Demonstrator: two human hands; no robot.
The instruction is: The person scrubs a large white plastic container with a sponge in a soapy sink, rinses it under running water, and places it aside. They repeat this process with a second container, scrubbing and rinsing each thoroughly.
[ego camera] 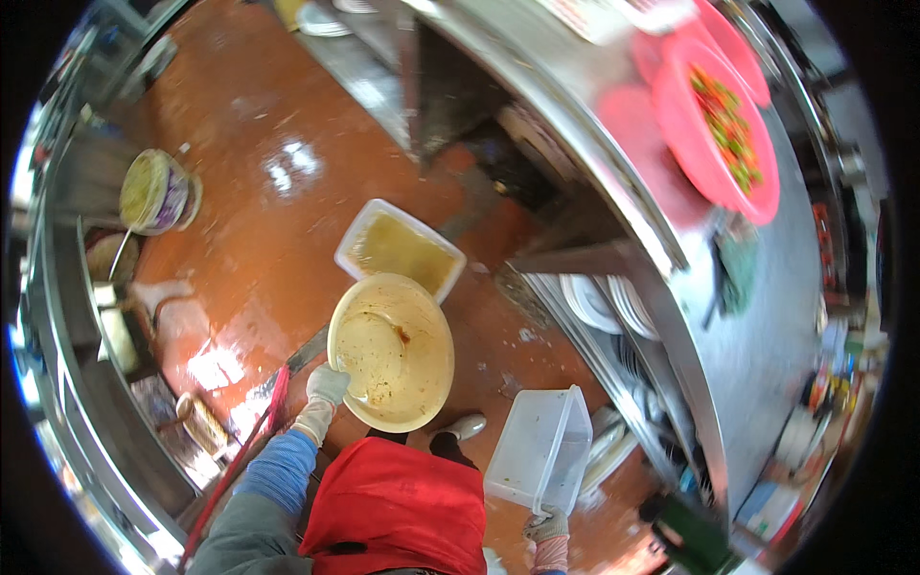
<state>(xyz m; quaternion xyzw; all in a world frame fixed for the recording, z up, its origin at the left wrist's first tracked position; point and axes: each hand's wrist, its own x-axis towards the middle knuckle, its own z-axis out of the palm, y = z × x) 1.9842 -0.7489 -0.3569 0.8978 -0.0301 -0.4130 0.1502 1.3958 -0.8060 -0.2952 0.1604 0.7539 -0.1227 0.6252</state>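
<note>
My left hand [328,386], in a pale glove, grips the rim of a round cream plastic basin [392,352]. The basin is tilted, with brown residue and bits of food on its inside. My right hand [548,523], in a knitted glove, holds the rim of a translucent rectangular plastic tub [528,449], which hangs tipped over the floor at my right. Beyond the basin, a white rectangular tub [413,248] of yellowish liquid stands on the floor, its near edge partly hidden by the basin.
A steel counter [747,359] at the right carries a pink basin [690,136] of chopped peppers. Stacked plates [591,305] lie on its lower shelf. On the wet-looking tiled floor, a bucket [147,190] stands at far left and a red-handled broom [279,395] beside my left arm.
</note>
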